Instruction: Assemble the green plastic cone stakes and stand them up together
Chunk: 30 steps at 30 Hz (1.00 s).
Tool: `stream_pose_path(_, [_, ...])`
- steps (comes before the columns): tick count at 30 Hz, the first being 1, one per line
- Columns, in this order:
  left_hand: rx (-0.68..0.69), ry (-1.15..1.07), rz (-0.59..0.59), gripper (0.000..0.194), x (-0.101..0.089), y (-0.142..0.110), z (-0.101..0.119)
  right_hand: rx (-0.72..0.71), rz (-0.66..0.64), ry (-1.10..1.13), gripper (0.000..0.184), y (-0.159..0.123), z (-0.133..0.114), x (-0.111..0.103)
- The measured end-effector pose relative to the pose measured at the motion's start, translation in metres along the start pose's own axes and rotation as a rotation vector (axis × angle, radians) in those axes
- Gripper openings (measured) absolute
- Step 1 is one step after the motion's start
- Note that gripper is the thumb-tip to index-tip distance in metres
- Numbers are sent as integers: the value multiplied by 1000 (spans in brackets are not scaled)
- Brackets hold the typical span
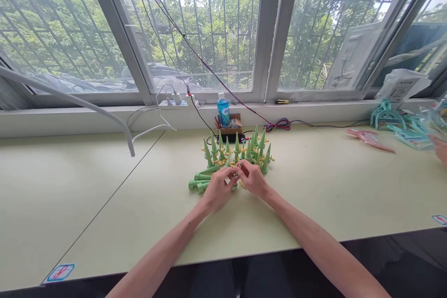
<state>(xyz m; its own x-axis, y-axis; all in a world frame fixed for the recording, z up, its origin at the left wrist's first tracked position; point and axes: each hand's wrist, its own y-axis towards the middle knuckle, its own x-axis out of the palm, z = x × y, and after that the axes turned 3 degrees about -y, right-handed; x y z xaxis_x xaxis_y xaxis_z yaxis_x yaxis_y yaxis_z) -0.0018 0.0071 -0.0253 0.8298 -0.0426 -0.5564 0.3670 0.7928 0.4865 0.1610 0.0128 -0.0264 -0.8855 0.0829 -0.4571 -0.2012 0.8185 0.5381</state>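
My left hand (219,189) and my right hand (254,179) meet over the table, fingertips pinched together around a green plastic spike (236,172), mostly hidden by the fingers. Just beyond them stands a cluster of pointed green plant-watering spikes (237,145), tips up, with small yellow pieces (223,162) on and among them. Beside my left hand several more green spikes (202,177) lie on their sides, wide ends toward the left. A small yellow piece (242,185) lies under my right hand.
Behind the spikes, a blue bottle (223,111) stands by a small cardboard box (237,123) and a phone (232,139). Coiled cable (279,125) lies near the sill. At right are teal hangers (387,116), a pink hanger (370,139) and another person's hand (440,149).
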Motion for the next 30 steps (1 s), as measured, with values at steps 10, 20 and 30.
stream_pose_path(10, [95, 384, 160, 16, -5, 5, -9, -107, 232, -186, 29, -3, 5, -6])
stream_pose_path(20, [129, 456, 57, 16, 5, 1, -11, -359, 185, -274, 20, -3, 1, -6])
stream_pose_path(30, [162, 521, 1, 19, 3, 5, -11, -459, 479, -375, 18, 0, 9, -14])
